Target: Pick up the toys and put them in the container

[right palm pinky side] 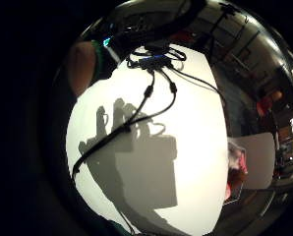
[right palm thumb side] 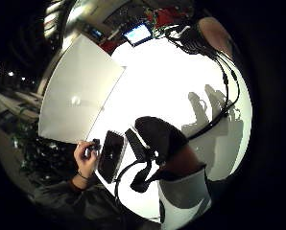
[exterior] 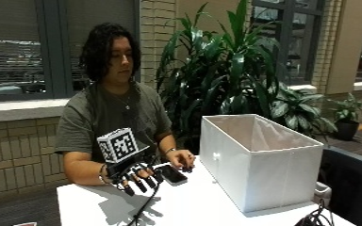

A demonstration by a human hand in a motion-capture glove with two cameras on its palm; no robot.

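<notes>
In the outside view my gloved right hand (exterior: 135,176) hovers just above the white table (exterior: 187,207), near its left end. Its fingers hang spread and nearly straight and hold nothing. The tall white fabric container (exterior: 256,160) stands open-topped on the table's right side, well apart from the hand. No toy shows in the outside view. In the little finger side palm view something pink and red (right palm pinky side: 236,169) lies against the container (right palm pinky side: 257,157); what it is I cannot tell. The thumb side palm view shows the container (right palm thumb side: 78,96) and my gloved thumb (right palm thumb side: 157,136).
The person's bare left hand (exterior: 181,160) rests on the table beside a dark phone (exterior: 171,174), between my hand and the container. A black cable (exterior: 144,205) runs from the glove across the table. More cables (exterior: 313,219) lie at the front right corner. Plants stand behind.
</notes>
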